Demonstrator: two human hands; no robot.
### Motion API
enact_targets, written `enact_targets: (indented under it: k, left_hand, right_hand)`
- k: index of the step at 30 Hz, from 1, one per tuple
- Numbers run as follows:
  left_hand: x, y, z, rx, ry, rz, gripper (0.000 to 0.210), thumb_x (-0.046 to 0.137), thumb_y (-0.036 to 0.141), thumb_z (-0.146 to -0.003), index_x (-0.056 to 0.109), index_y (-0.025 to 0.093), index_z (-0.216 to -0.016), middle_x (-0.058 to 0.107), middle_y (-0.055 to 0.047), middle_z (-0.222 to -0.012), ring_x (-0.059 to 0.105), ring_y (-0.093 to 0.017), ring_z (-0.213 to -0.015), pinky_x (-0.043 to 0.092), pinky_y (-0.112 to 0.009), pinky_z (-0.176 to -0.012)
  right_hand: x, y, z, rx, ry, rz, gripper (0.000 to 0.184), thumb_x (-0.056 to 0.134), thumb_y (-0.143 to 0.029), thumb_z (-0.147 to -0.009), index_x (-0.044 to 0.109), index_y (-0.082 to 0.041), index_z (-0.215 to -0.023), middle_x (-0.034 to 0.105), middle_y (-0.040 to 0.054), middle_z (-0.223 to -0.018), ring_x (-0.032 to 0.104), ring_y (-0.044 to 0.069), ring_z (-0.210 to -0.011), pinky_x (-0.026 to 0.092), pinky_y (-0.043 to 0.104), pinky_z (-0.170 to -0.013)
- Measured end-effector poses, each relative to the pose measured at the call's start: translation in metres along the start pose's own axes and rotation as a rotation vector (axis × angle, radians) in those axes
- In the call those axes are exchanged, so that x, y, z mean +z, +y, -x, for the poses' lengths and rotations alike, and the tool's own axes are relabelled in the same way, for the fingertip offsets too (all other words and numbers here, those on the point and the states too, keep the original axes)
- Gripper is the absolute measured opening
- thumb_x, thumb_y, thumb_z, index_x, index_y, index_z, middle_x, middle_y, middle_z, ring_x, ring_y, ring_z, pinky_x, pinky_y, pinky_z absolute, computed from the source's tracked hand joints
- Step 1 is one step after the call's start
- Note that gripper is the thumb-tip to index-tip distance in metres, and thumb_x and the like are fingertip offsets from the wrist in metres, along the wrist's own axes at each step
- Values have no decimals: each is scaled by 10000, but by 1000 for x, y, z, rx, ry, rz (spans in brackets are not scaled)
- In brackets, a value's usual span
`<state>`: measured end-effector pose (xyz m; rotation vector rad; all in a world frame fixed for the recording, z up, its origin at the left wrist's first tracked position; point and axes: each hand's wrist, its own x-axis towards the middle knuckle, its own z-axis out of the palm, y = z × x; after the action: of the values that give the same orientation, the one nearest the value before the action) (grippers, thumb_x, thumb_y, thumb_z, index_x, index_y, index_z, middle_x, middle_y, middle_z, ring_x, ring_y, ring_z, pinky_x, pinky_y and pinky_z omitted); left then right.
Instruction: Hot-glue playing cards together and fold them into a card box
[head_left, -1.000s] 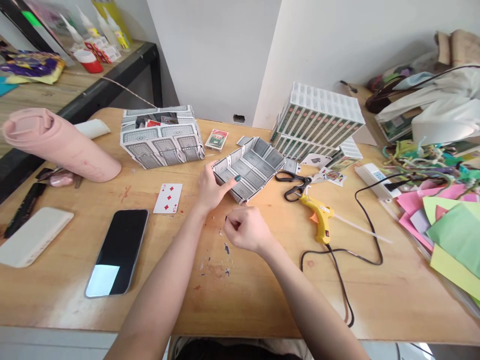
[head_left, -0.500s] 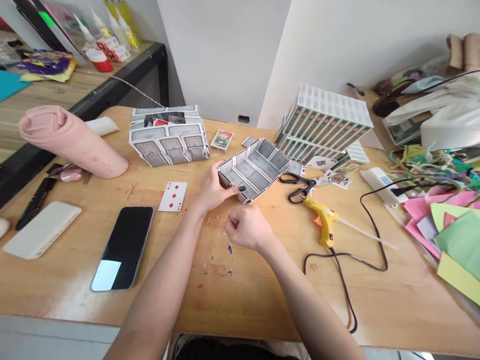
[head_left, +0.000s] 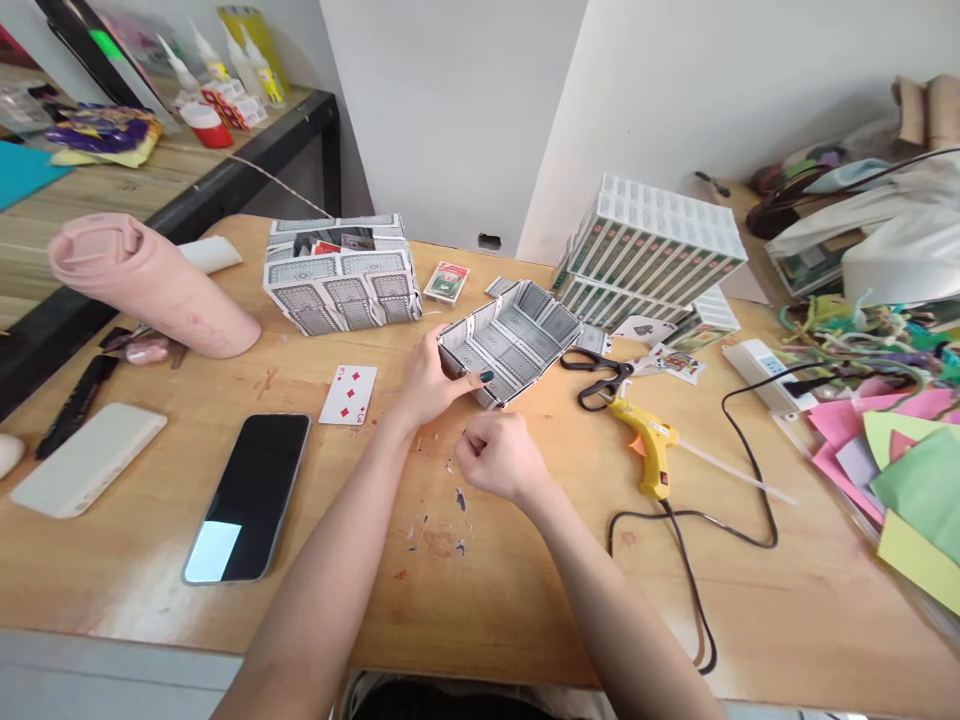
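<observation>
An open box made of playing cards (head_left: 517, 335) sits tilted in the middle of the table, its inside lined with grey card backs. My left hand (head_left: 439, 385) grips its near left corner, the thumb over the rim. Just in front of the box, my right hand (head_left: 499, 455) is curled into a fist. Its fingertips are tucked under, so I cannot see whether anything is in them. A three of diamonds (head_left: 348, 395) lies face up to the left. Black scissors (head_left: 600, 378) and a yellow glue gun (head_left: 652, 455) lie to the right.
A larger card box (head_left: 341, 280) stands at the back left, beside a red card pack (head_left: 447, 282). Stacked card packs (head_left: 652, 245) rise at the back right. A phone (head_left: 251, 495), power bank (head_left: 88, 460) and pink roll (head_left: 157, 285) are left. The glue gun's cord (head_left: 705, 600) loops at right.
The view has shifted slightly. My left hand keeps its hold on the box, and my right fist stays in nearly the same place.
</observation>
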<state>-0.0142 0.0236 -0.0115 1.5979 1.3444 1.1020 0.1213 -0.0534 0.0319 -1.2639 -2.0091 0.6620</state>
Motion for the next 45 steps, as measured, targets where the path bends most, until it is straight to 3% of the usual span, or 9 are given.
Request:
enact_targets:
  k: [7, 9, 12, 14, 15, 17, 21, 28, 45]
  left_hand:
    - [-2, 0, 0, 23, -8, -36, 937, 800, 483, -635, 331, 179, -1387, 410, -182, -1433, 362, -343, -1364, 301, -511, -1118]
    - [-2, 3, 6, 29, 7, -43, 807, 760, 479, -693, 386, 194, -1349, 436, -162, -1416, 342, -329, -1381, 282, -506, -1133]
    - [4, 9, 26, 33, 214, -26, 426, 559, 378, -877, 458, 226, -1262, 493, -122, -1345, 397, -260, -1346, 325, -458, -1119]
    - [10, 15, 44, 10, 421, -52, 307, 499, 258, -891, 485, 223, -1196, 544, -109, -1239, 511, -224, -1210, 418, -426, -1042]
    - [13, 18, 53, -4, 453, -95, 260, 491, 202, -871, 512, 214, -1130, 577, -96, -1132, 565, -214, -1099, 461, -420, -985]
    - [20, 22, 68, 13, 346, -151, 242, 532, 149, -814, 556, 218, -1045, 592, -63, -1024, 598, -194, -961, 513, -389, -890]
    - [30, 27, 75, 22, 223, -160, 537, 691, 210, -715, 491, 192, -1213, 540, -98, -1147, 578, -224, -1045, 542, -382, -858]
    - [36, 22, 65, 29, 246, -114, 514, 740, 231, -689, 507, 176, -1143, 561, -88, -1094, 591, -222, -1027, 528, -418, -913]
    - [41, 17, 62, 66, 293, -67, 574, 750, 160, -646, 465, 206, -1141, 569, -88, -1116, 592, -222, -1008, 529, -385, -830]
  right_hand:
    - [2, 3, 6, 65, 168, -297, 312, 453, -132, -612, 188, -222, -473, 243, -69, -432, 214, 71, -422, 216, 265, -474]
    - [-1, 5, 7, 87, 170, -341, 321, 444, -139, -616, 163, -226, -488, 213, -70, -444, 195, 70, -431, 190, 265, -460]
    - [-7, 8, 7, 116, 160, -434, 313, 436, -157, -627, 164, -233, -492, 204, -66, -461, 202, 73, -444, 176, 261, -445]
    - [-11, 10, 6, 129, 153, -504, 302, 432, -174, -636, 181, -236, -482, 214, -61, -470, 217, 77, -453, 190, 261, -447]
    - [-12, 10, 5, 135, 151, -538, 301, 433, -182, -639, 185, -236, -477, 220, -59, -475, 225, 78, -459, 199, 262, -452]
    - [-12, 12, 4, 148, 151, -599, 307, 436, -193, -640, 189, -234, -463, 231, -55, -477, 238, 81, -469, 216, 265, -466]
    - [-12, 12, 4, 175, 162, -686, 305, 450, -184, -624, 224, -223, -424, 258, -53, -453, 246, 82, -471, 218, 270, -476]
    - [-14, 14, 5, 209, 173, -778, 331, 470, -168, -628, 288, -213, -356, 296, -43, -409, 287, 85, -450, 244, 282, -486]
    - [-13, 13, 5, 255, 190, -839, 333, 485, -165, -615, 314, -206, -332, 306, -43, -391, 286, 82, -446, 234, 283, -492]
